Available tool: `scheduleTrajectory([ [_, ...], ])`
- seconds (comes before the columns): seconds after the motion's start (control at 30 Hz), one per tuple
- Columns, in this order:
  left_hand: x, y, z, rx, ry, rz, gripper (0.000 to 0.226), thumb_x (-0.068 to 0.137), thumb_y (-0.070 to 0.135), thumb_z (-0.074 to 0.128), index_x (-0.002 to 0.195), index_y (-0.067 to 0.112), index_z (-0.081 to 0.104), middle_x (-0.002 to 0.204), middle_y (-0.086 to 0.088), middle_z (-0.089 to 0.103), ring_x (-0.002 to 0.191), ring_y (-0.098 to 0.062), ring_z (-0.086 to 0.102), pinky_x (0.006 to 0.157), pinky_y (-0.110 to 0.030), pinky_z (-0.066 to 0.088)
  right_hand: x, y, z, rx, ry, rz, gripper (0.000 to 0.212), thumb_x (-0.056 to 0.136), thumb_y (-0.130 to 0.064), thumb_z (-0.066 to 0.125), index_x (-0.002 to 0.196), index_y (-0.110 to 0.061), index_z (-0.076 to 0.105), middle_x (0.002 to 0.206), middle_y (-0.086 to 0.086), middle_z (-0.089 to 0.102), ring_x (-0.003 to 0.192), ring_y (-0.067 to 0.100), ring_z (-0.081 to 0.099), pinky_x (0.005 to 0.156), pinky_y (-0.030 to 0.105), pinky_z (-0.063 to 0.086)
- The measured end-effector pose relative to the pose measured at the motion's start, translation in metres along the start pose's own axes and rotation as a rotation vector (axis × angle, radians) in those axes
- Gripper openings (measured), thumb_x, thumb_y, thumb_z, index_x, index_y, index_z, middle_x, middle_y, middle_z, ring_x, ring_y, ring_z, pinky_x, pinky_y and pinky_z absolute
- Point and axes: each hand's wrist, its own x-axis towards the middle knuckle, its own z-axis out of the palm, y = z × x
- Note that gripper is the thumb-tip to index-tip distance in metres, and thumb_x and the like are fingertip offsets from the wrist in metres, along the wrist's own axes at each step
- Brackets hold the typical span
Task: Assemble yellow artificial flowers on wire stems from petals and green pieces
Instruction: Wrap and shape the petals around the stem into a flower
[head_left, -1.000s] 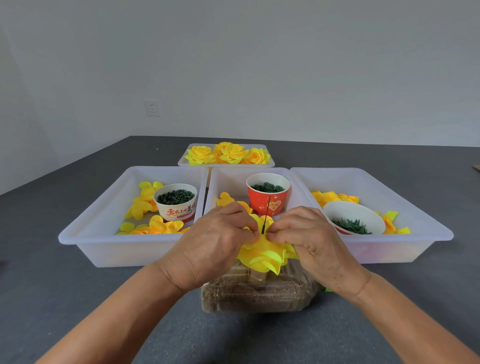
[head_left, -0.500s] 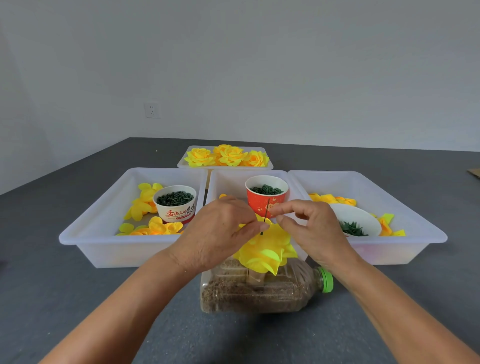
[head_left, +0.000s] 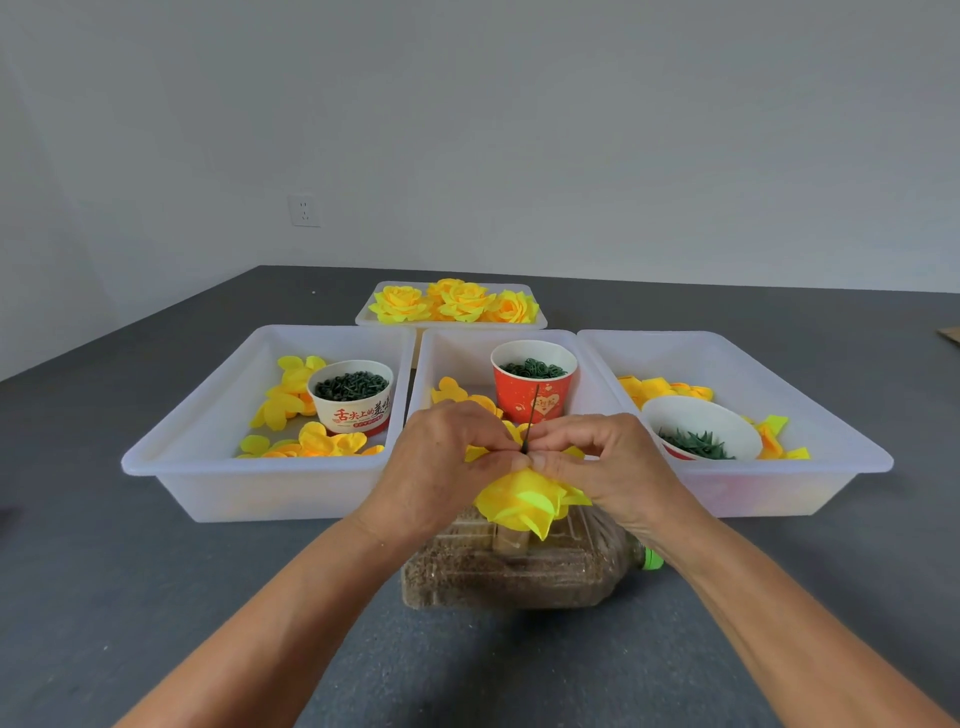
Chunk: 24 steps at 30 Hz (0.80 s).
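Both hands meet over the near middle of the dark grey desk (head_left: 156, 597), just in front of the centre tray. Left hand (head_left: 441, 467) and right hand (head_left: 613, 467) each have fingertips curled in, pinching at the base of a thin dark wire stem (head_left: 531, 415) where it rises out of a layered yellow fabric flower head (head_left: 524, 501). Whether a small green piece sits under the fingertips cannot be told.

The flower stands over a clear plastic bottle lying on its side (head_left: 509, 566), filled with brownish grain and closed with a green cap (head_left: 649, 558); it likely serves as a weighted stand.

Handling, as judged: petals are light, soft and easily creased, so press at the centre, not the edges. The wire looks thin and springy, apt to bend or slip; hold low, close to the petals.

Three white plastic trays (head_left: 249, 467) sit side by side, touching. Left holds loose yellow petals (head_left: 311, 441) and a white paper cup of dark green pieces (head_left: 350, 397); the centre holds a red paper cup of green rings (head_left: 534, 384); the right a white bowl of green leafy pieces (head_left: 696, 436). A smaller tray behind carries finished yellow roses (head_left: 457, 301).

Plain pale wall, one socket (head_left: 304, 209).
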Motion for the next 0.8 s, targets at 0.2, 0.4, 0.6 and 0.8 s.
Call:
scheduleTrajectory([
  [0.2, -0.0032, 0.0003, 0.0041, -0.022, 0.001, -0.044, 0.007, 0.075, 0.013, 0.075, 0.081, 0.009, 0.076, 0.083, 0.008, 0.065, 0.088, -0.011, 0.06, 0.085, -0.035, 0.046, 0.0001, 0.0034, 0.0016, -0.09, 0.03, -0.041, 0.017, 0.073, -0.013, 0.077, 0.072, -0.029, 0.072, 0.088, -0.015, 0.067, 0.095, 0.003, 0.06, 0.082, 0.018, 0.048],
  [0.4, -0.0065, -0.0006, 0.0078, -0.061, 0.026, -0.094, 0.005, 0.076, 0.013, 0.074, 0.078, 0.008, 0.074, 0.078, 0.01, 0.063, 0.086, -0.015, 0.059, 0.082, -0.035, 0.046, -0.0014, 0.009, 0.006, -0.082, 0.056, -0.062, 0.022, 0.074, -0.013, 0.077, 0.069, -0.034, 0.069, 0.091, -0.013, 0.067, 0.096, 0.005, 0.06, 0.082, 0.027, 0.048],
  [0.6, -0.0043, 0.0021, 0.0065, -0.009, 0.013, -0.098, 0.008, 0.078, 0.016, 0.074, 0.079, 0.009, 0.075, 0.078, 0.003, 0.064, 0.08, -0.016, 0.059, 0.074, -0.027, 0.045, -0.0046, 0.0098, 0.0092, -0.06, 0.1, -0.083, 0.028, 0.074, -0.011, 0.076, 0.068, -0.038, 0.07, 0.091, -0.013, 0.067, 0.099, 0.011, 0.06, 0.089, 0.038, 0.05],
  [0.8, 0.0026, 0.0065, 0.0042, 0.04, 0.01, -0.137, 0.014, 0.075, 0.022, 0.077, 0.071, 0.01, 0.072, 0.068, 0.005, 0.064, 0.065, -0.003, 0.054, 0.06, -0.009, 0.037, -0.0036, 0.0058, 0.0059, 0.128, 0.005, 0.065, 0.017, 0.077, -0.009, 0.074, 0.075, -0.026, 0.073, 0.097, -0.008, 0.069, 0.098, 0.008, 0.063, 0.085, 0.027, 0.052],
])
